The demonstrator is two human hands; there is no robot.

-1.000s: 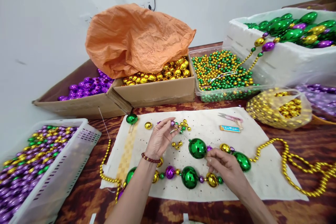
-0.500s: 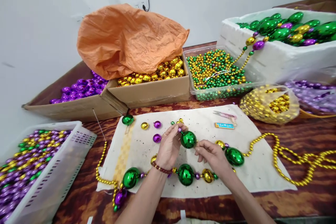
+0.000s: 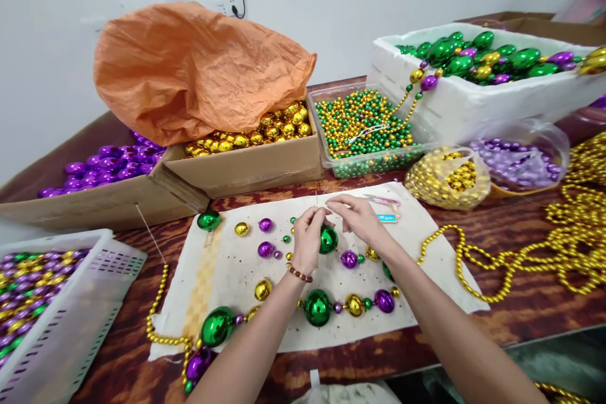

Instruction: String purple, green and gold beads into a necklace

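My left hand (image 3: 307, 241), with a dark red bead bracelet at the wrist, pinches over the white cloth (image 3: 237, 290). A thin pale thread (image 3: 317, 198) stands up at its fingertips. Just beside them, the closed fingertips of my right hand (image 3: 358, 217) meet the left ones; what they grip is too small to make out. A large shiny green ball bead (image 3: 328, 239) is just below the fingers, partly covered by my left hand. Nearer me runs a strung row with a green ball (image 3: 317, 307), a gold ball (image 3: 355, 305) and a purple ball (image 3: 384, 300).
Loose purple balls (image 3: 266, 249) lie left of my hands. Scissors (image 3: 382, 200) rest at the cloth's back. Behind stand a box of gold balls (image 3: 243, 167), a clear tub (image 3: 379, 164) of small beads and a foam box (image 3: 454, 101). Gold bead chains (image 3: 516, 259) spread rightward.
My right hand has moved up from beside the green ball to my left fingertips. The view has turned right, so the scene shifts left and more gold chains show.
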